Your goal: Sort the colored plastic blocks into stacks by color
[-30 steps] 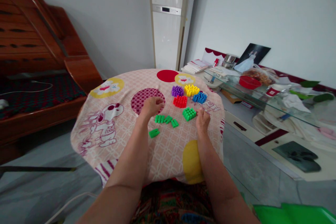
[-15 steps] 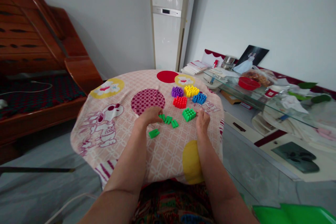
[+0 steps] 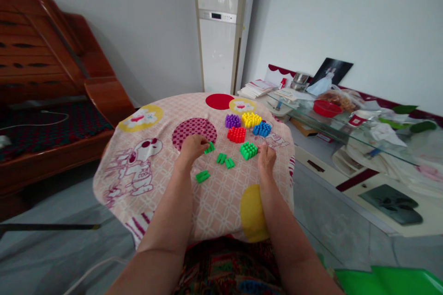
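Observation:
My left hand (image 3: 194, 148) pinches a small green building block (image 3: 209, 148) just above or on the tablecloth; I cannot tell which. Two loose green blocks (image 3: 224, 160) lie close together to its right, and another green block (image 3: 202, 176) lies nearer to me. My right hand (image 3: 266, 157) is closed, its fingertips at the right edge of a cluster of green building blocks (image 3: 248, 150) with rows of knobs. Behind that cluster stand a red cluster (image 3: 236, 135), a purple cluster (image 3: 233, 121), a yellow cluster (image 3: 251, 120) and a blue cluster (image 3: 262, 128).
A patterned cloth (image 3: 166, 207) covers the table. To the right stands a glass-topped cabinet (image 3: 363, 140) with a red bowl (image 3: 327, 108), a paper cup (image 3: 359, 118) and papers. A wooden sofa (image 3: 58, 78) is at left, and a tall white appliance (image 3: 219, 50) stands behind.
My left hand has moved slightly back and left, taking one green block away from the loose ones. My right hand stays beside the green cluster.

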`<state>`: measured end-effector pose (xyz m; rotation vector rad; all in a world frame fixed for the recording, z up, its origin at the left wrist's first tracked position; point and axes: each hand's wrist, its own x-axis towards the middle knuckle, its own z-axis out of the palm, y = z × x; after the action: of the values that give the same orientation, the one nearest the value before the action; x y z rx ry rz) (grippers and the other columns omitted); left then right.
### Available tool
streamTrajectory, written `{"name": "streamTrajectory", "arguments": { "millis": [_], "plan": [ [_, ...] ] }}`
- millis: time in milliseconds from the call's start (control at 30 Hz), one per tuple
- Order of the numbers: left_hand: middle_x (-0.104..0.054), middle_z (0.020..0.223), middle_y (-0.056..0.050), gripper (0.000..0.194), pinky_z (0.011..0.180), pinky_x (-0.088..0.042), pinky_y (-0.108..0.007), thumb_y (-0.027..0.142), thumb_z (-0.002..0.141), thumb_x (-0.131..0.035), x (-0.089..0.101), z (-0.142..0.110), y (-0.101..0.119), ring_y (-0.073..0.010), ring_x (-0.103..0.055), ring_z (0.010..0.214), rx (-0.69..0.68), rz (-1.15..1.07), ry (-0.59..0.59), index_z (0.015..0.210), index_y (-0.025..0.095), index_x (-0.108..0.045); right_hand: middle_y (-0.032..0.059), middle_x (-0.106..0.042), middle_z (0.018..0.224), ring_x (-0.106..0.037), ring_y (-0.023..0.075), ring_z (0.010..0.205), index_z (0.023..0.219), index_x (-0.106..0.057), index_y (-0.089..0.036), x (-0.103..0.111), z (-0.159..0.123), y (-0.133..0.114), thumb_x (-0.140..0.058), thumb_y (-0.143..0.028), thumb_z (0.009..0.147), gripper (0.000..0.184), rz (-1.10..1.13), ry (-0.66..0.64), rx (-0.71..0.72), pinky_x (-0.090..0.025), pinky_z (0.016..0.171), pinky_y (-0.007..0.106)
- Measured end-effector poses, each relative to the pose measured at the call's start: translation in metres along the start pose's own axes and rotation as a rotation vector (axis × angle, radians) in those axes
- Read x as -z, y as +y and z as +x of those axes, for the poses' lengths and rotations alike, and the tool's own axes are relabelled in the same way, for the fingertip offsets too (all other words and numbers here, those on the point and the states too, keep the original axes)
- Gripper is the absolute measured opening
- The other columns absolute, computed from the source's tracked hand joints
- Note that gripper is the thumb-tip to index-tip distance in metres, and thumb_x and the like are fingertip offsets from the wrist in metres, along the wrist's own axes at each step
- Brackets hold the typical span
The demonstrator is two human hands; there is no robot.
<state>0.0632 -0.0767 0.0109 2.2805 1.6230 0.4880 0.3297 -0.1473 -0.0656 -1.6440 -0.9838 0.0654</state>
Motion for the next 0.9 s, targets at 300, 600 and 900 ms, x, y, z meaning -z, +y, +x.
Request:
{"name": "streamTrajectory", "arguments": {
  "millis": [300, 600, 900],
  "plan": [
    [-0.075, 0.076, -0.003, 0.012, 0.065, -0.044, -0.023, 0.023, 0.08, -0.067, -0.008, -0.011, 0.071, -0.0137, -0.065, 0.066, -0.246, -0.356, 0.096, 0.083, 0.014, -0.075, 0.0151, -0.076, 0.077, -0.069, 0.0269, 0.078, 0.077, -0.075, -0.016, 0.0, 0.001, 0.001, -0.026, -0.061, 0.093, 0.068, 0.034, 0.016, -0.041, -0.05, 0.077, 0.037],
    [-0.073, 0.09, -0.011, 0.016, 0.076, -0.049, -0.029, 0.019, 0.087, -0.06, -0.062, -0.027, 0.142, -0.0218, -0.068, 0.086, -0.425, -0.05, 0.016, 0.093, 0.013, -0.073, 0.0156, -0.076, 0.076, -0.07, 0.0241, 0.074, 0.08, -0.075, -0.014, 0.006, 0.0, -0.006, -0.032, -0.053, 0.094, 0.06, 0.071, 0.022, -0.097, -0.051, 0.073, 0.033],
    [-0.07, 0.104, -0.013, 0.025, 0.08, -0.051, -0.03, 0.018, 0.095, -0.048, -0.08, -0.026, 0.145, -0.0225, -0.068, 0.096, -0.372, 0.073, -0.001, 0.11, 0.015, -0.068, 0.0182, -0.076, 0.081, -0.071, 0.0262, 0.079, 0.083, -0.077, -0.012, 0.006, -0.002, -0.005, -0.03, -0.054, 0.095, 0.064, 0.074, 0.008, -0.074, -0.052, 0.076, 0.036]
  ]
}}
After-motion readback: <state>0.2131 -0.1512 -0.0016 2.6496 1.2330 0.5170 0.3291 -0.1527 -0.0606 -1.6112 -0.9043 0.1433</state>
